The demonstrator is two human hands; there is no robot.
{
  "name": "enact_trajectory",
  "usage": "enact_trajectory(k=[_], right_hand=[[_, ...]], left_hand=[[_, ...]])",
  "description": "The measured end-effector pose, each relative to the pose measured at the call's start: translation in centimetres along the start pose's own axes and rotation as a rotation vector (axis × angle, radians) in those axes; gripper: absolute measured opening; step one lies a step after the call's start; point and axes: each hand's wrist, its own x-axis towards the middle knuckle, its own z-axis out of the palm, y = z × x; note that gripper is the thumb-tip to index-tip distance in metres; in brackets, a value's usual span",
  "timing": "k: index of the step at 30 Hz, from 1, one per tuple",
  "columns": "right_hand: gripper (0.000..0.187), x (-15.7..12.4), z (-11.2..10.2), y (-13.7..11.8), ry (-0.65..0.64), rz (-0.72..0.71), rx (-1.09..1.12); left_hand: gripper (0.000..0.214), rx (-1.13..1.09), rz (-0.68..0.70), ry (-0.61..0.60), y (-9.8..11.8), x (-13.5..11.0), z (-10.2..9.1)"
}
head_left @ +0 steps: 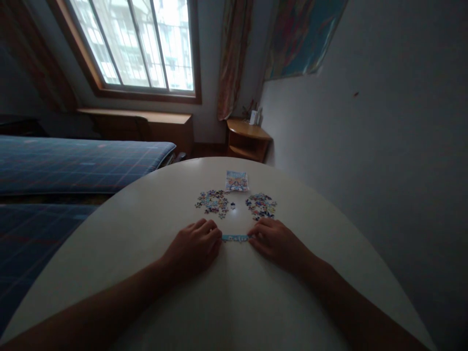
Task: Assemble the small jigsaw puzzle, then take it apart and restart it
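A narrow light-blue strip of joined jigsaw puzzle pieces [236, 238] lies flat on the white round table [234, 292], running left to right. My left hand [197, 243] is closed at its left end, with curled fingers that hide that tip. At the opposite end, my right hand [276, 243] pinches the strip between thumb and fingers. Beyond my hands are two heaps of loose jigsaw pieces, a left heap [213, 201] and a right heap [261, 205]. A single dark-and-white piece [233, 205] sits between them.
A small printed packet or picture sheet [236, 181] lies behind the heaps. Left of the table is a bed with a blue plaid mattress [91, 163]. A wooden corner shelf [248, 131] stands past the far edge, and a pale wall [365, 146] rises at the right.
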Motion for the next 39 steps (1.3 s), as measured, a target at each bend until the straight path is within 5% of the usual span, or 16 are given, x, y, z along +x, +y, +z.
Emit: enact_trajectory(k=[10, 19, 39], right_hand=[[0.009, -0.08, 0.04, 0.08, 0.009, -0.02, 0.023], [0.012, -0.11, 0.26, 0.46, 0.006, -0.033, 0.01], [0.01, -0.14, 0.36, 0.54, 0.009, -0.027, 0.019]], left_hand=[[0.015, 0.008, -0.035, -0.007, 0.02, 0.31, -0.1], [0.03, 0.038, -0.274, 0.061, -0.55, 0.0, 0.62], [0.045, 0.099, -0.359, 0.029, -0.49, 0.09, 0.74]])
